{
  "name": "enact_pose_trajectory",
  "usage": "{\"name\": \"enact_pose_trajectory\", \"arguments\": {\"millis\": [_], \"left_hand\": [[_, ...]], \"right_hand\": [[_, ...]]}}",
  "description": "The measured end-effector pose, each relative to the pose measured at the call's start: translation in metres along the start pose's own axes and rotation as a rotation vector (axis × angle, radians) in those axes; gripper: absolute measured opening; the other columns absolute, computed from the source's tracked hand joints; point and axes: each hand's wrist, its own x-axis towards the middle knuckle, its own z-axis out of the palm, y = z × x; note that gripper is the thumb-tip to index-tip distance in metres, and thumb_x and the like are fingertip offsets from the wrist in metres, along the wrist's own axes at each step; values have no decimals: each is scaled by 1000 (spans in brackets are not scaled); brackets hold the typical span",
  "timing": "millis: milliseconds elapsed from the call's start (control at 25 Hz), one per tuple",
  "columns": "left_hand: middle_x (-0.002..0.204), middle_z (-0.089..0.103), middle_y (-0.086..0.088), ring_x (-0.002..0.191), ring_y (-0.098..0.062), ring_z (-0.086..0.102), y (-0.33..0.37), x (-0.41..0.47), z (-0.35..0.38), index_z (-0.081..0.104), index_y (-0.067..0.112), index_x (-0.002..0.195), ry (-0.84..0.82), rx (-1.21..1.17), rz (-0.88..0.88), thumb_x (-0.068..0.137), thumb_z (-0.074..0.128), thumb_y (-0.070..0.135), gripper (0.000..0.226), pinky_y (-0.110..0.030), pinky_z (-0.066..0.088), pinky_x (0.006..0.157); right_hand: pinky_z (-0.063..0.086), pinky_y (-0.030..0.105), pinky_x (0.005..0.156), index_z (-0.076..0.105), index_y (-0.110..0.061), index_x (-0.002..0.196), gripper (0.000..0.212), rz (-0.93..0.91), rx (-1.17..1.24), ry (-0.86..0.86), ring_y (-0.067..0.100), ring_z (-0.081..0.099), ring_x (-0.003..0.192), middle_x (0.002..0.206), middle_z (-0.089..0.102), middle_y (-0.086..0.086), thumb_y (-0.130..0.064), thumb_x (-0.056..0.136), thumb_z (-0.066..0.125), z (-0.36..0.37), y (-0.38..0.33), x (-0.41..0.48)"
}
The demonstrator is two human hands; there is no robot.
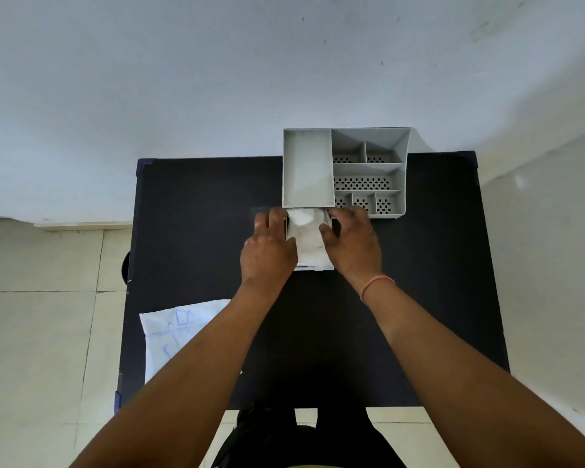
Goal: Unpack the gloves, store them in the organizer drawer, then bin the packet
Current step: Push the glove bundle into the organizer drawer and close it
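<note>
Currently your left hand (269,249) and right hand (350,239) press the gloves (307,233) into the organizer drawer (314,266); the packet (169,336) lies at 7 o'clock.

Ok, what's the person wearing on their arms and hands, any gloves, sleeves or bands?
Both arms are bare from the bottom of the view up to the hands: no sleeves show. The left hand and the right hand wear no gloves, and no rings can be made out on the fingers. The only item worn is a thin pinkish-orange wristband around the right wrist.
</note>
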Motion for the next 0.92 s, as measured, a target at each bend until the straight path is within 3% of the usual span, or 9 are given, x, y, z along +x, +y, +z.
{"name": "enact_pose_trajectory", "arguments": {"millis": [120, 280, 400, 480, 600, 680, 800, 840, 920], "left_hand": [[125, 64, -15, 76, -35, 71, 3, -10, -13, 46, 24, 155, -40, 152, 129, 95, 65, 14, 63, -40, 56, 62], [126, 71, -12, 109, -36, 71, 12, 14, -14, 15, 37, 169, -420, 346, 121, 103, 53, 30, 77, -45, 56, 81], [128, 71, -18, 115, -39, 69, 17, 28, -17, 3, 38, 170, -582, 324, 65, 101, 53, 30, 85, -48, 56, 89], [128, 70, -17, 114, -39, 69, 18, 31, -23, 7, 38, 170, -579, 303, 58, 99, 54, 27, 86, -47, 57, 88], [115, 73, -13, 103, -37, 70, 16, 27, -27, 22, 34, 169, -406, 301, 62, 99, 51, 25, 76, -40, 50, 75], [113, 73, -14, 103, -37, 69, 14, 24, -24, 20, 34, 169, -408, 286, 40, 103, 43, 30, 70, -38, 45, 73], [124, 71, -19, 112, -41, 67, 11, 26, -15, 7, 35, 170, -533, 266, -11, 106, 38, 36, 71, -43, 47, 80], [125, 70, -20, 114, -41, 67, 10, 26, -12, 4, 34, 170, -545, 273, 3, 107, 38, 38, 73, -44, 49, 82], [123, 71, -19, 111, -40, 69, 10, 23, -9, 4, 32, 171, -525, 289, 50, 107, 41, 42, 74, -44, 52, 81]], "right_hand": [[52, 46, 106, 63, -22, 137, 43, -116, -139, 73, 31, 54, 135, 151, 49, 9, -42, 100, 56, -12, 7, -12], [41, 63, 110, 22, -43, 163, 65, -71, -487, -301, 39, 36, 148, 173, 16, 11, -60, 103, 40, -8, -1, -10], [35, 66, 114, 6, -46, 165, 73, 32, -498, -444, 44, 31, 152, 176, 8, 12, -62, 102, 40, -4, -8, 5], [38, 65, 113, 15, -42, 165, 71, 40, -419, -436, 43, 33, 151, 174, 15, 13, -60, 102, 43, -4, -10, 9], [48, 58, 107, 49, -30, 150, 51, -31, -294, -167, 39, 47, 141, 161, 41, 12, -46, 102, 45, -12, -9, 1], [51, 55, 104, 59, -27, 140, 42, -52, -343, -77, 36, 50, 138, 156, 46, 10, -33, 100, 49, -16, -7, -6], [44, 56, 111, 40, -33, 156, 60, 3, -481, -378, 39, 41, 145, 169, 25, 12, -30, 98, 57, -12, -2, -9], [43, 55, 113, 34, -33, 160, 64, 18, -433, -446, 40, 41, 146, 170, 21, 13, -32, 100, 57, -9, -1, -8], [42, 47, 117, 39, -28, 159, 61, -20, -208, -411, 36, 46, 144, 167, 30, 13, -31, 101, 59, -9, 2, -7]]}}
